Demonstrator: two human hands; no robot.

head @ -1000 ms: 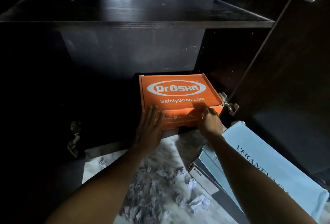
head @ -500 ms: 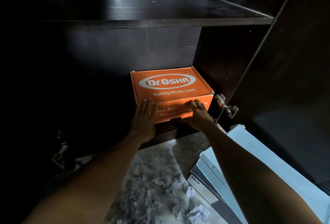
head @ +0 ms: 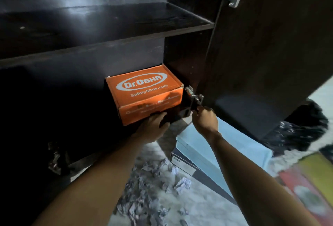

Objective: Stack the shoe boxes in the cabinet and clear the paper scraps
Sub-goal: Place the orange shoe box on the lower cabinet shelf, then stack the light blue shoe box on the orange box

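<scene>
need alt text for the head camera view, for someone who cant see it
An orange shoe box sits on the lower level of a dark cabinet, the left hand at its front bottom edge and the right hand beside it near a door hinge. Crumpled paper scraps and a light blue box lie on the floor below.

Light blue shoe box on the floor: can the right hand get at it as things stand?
Probably yes. The right hand hovers just above the light blue shoe box, whose lid is bare, with nothing between them.
</scene>
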